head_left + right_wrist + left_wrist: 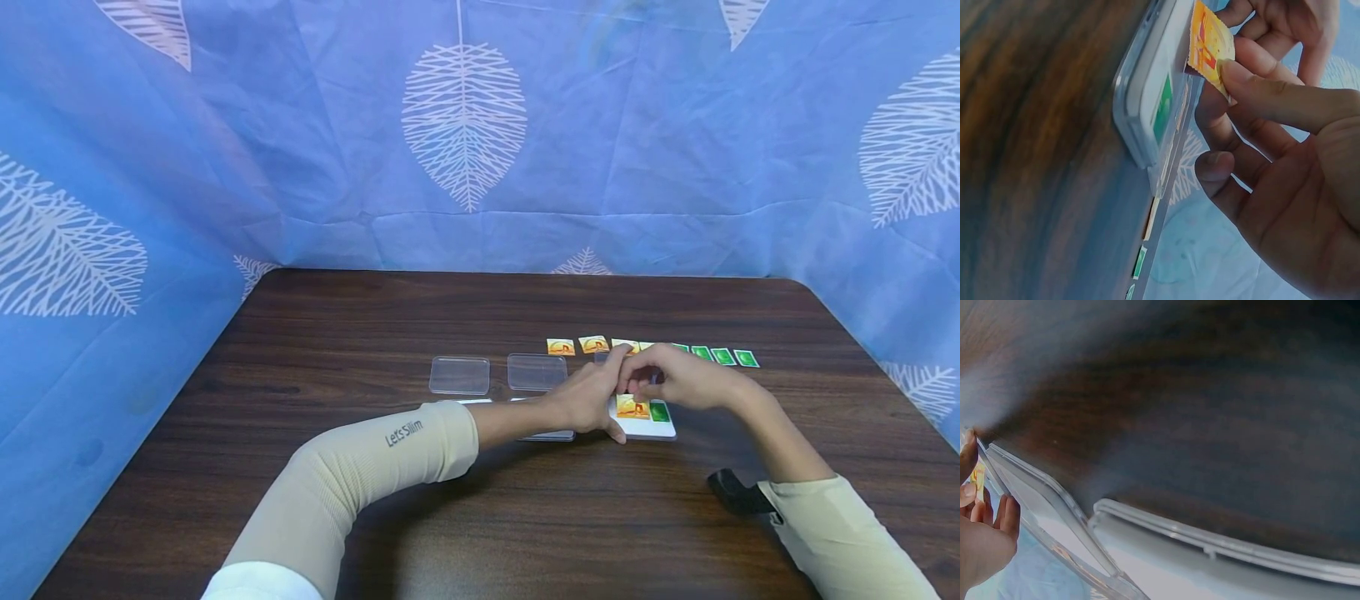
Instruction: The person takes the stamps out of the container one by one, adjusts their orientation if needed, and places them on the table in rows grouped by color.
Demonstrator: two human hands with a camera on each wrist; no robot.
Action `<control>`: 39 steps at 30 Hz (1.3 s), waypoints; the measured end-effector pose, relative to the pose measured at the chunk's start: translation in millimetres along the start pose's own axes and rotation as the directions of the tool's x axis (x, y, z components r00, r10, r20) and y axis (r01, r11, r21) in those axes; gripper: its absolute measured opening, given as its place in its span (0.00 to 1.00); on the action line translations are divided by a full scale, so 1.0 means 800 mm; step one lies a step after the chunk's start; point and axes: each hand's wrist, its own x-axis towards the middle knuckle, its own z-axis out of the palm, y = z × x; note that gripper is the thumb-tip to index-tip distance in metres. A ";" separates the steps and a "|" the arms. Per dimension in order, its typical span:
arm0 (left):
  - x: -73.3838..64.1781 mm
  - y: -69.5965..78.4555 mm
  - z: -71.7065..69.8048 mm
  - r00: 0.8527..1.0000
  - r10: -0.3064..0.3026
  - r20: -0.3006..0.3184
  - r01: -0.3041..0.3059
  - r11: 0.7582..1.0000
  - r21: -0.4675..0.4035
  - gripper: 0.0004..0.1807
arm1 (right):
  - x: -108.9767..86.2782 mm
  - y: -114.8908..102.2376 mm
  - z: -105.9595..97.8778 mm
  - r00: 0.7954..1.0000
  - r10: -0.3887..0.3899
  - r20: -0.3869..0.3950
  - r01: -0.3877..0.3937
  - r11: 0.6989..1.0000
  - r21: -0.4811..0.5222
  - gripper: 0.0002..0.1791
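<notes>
In the right wrist view my right hand (1310, 150) pinches a small orange stamp-like piece (1210, 47) with a toothed edge between thumb and fingers. It is held close over a white-filled clear plastic case (1147, 94). A green piece (660, 412) lies on the right part of that case's white surface, and orange shows on its left part in the head view. My left hand (588, 396) holds the case's left side, its thumb at the near corner and its fingers toward the far side. The two hands overlap at the fingertips in the head view.
Two clear lids (460, 377) lie left of the hands, with white-filled cases in front of them, partly hidden by the left forearm. Behind the hands runs a row of orange pieces (560, 347) and green pieces (723, 357). A leaf-patterned blue curtain (337, 150) hangs behind the table.
</notes>
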 end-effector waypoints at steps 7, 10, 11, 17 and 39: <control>-0.001 0.002 -0.001 0.999 -0.033 0.023 0.033 0.999 -0.006 0.63 | -0.007 0.004 -0.008 0.999 -0.043 -0.002 0.043 0.996 0.074 0.07; 0.000 0.003 -0.001 0.997 -0.066 0.033 0.066 0.998 0.006 0.64 | -0.012 0.006 -0.013 0.999 -0.046 -0.005 0.046 0.995 0.087 0.07; 0.000 0.004 -0.002 0.997 -0.075 0.035 0.075 0.997 0.013 0.64 | -0.014 0.006 -0.015 0.999 -0.045 -0.003 0.045 0.995 0.093 0.07; 0.001 0.005 0.000 0.996 -0.087 0.033 0.086 0.996 0.022 0.60 | -0.027 0.008 -0.031 0.998 -0.054 -0.017 0.055 0.994 0.099 0.07; 0.003 -0.003 0.000 0.994 0.068 0.082 -0.084 0.974 0.208 0.35 | -0.013 0.018 -0.067 0.991 -0.067 -0.112 0.073 0.996 0.049 0.07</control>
